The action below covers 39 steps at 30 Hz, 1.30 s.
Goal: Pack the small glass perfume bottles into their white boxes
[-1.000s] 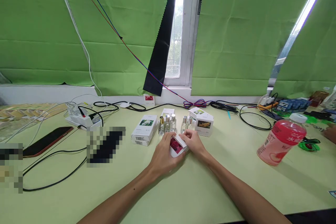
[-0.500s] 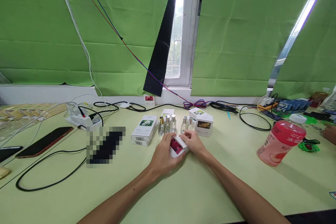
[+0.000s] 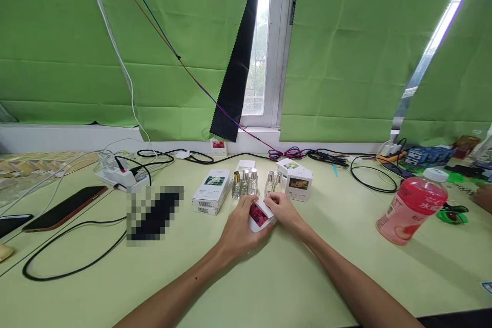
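Note:
My left hand (image 3: pixel 239 228) is wrapped round a small white perfume box (image 3: pixel 260 213) with a red rose picture on it. At the box's far right edge, my right hand (image 3: pixel 285 209) has its fingers closed in a pinch; the fingertips are partly hidden. Just beyond the hands stand small glass perfume bottles: a gold-capped bottle (image 3: pixel 236 185) among three on the left, and a silver-capped bottle (image 3: pixel 270 183) in a pair on the right. A white box with white flowers (image 3: pixel 212 190) lies to the left. On the right sits a box with a yellow-flower picture (image 3: pixel 299 184).
A pink drink bottle (image 3: pixel 413 207) stands tilted in view at right. Phones, including a red-cased phone (image 3: pixel 66 208), and a white power strip (image 3: pixel 122 174) lie at left. Black cables (image 3: pixel 330 156) run along the wall. Part of another person's hand (image 3: pixel 482 196) shows at far right.
Both hands stay on the rose box with almost no movement; the right hand's fingers shift very slightly. At the far right edge, the other person's hand has shifted a little.

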### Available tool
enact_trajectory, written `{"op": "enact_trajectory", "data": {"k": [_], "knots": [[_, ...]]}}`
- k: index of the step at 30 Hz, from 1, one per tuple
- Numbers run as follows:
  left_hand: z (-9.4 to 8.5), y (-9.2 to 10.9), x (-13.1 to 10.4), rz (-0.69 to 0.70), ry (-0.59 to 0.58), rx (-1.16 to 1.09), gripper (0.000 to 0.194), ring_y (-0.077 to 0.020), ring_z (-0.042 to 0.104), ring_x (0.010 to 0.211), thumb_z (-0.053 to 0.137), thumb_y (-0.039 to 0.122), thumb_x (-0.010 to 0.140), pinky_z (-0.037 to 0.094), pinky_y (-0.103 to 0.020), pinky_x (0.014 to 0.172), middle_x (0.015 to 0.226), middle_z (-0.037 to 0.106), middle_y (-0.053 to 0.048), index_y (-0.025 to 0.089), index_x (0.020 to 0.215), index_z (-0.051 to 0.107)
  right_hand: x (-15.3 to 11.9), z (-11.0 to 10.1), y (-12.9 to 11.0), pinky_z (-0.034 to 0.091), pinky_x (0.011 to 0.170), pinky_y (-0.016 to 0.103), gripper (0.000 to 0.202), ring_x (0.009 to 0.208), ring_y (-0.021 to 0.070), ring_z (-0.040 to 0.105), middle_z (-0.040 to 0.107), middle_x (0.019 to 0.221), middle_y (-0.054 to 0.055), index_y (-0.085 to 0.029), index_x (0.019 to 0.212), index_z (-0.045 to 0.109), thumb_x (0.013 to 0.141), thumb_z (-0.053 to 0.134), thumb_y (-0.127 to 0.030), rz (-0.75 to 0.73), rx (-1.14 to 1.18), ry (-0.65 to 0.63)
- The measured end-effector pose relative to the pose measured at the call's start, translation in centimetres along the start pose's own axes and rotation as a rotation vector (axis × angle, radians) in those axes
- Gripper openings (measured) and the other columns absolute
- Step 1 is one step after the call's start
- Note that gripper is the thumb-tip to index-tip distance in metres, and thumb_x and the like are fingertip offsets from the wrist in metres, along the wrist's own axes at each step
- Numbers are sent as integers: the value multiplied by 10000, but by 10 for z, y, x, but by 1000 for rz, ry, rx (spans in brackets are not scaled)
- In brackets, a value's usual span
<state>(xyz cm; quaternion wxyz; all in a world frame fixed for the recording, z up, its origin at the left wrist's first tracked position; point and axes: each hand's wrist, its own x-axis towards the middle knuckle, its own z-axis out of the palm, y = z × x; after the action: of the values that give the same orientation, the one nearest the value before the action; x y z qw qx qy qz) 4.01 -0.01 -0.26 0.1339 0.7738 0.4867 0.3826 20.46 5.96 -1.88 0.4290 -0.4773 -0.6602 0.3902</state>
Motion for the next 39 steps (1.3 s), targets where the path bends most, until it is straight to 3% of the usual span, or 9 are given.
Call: {"op": "enact_trajectory", "data": {"k": [24, 31, 36, 39], "knots": [[1, -2, -1, 11, 10, -20, 530, -264, 690, 960, 749, 393, 772, 575, -400, 786, 1142, 669, -90, 215, 1221, 531, -2, -1, -4, 238, 517, 259, 412, 556, 110, 329, 377, 544, -36, -201, 536, 446, 825, 534, -480, -32, 38, -47], [1, -1, 0, 17, 48, -43, 521, -260, 686, 947, 761, 374, 760, 568, -402, 793, 1129, 670, -88, 218, 1198, 526, -2, -4, -7, 304, 502, 284, 548, 489, 152, 405, 476, 510, -6, -192, 667, 647, 870, 482, -673, 5, 70, 74], [3, -5, -1, 48, 75, -73, 525, -244, 666, 964, 756, 376, 788, 559, -399, 836, 1129, 645, -77, 228, 1205, 474, -1, -12, -7, 313, 555, 298, 571, 539, 173, 445, 496, 527, 14, -201, 614, 619, 888, 456, -674, -56, -88, 262], [5, -8, -1, 51, 91, -104, 533, -231, 660, 965, 748, 361, 802, 552, -377, 832, 1152, 626, -75, 237, 1216, 435, -1, -15, -6, 299, 579, 302, 548, 573, 173, 442, 511, 541, 19, -204, 584, 571, 908, 447, -629, -90, -178, 308]]}}
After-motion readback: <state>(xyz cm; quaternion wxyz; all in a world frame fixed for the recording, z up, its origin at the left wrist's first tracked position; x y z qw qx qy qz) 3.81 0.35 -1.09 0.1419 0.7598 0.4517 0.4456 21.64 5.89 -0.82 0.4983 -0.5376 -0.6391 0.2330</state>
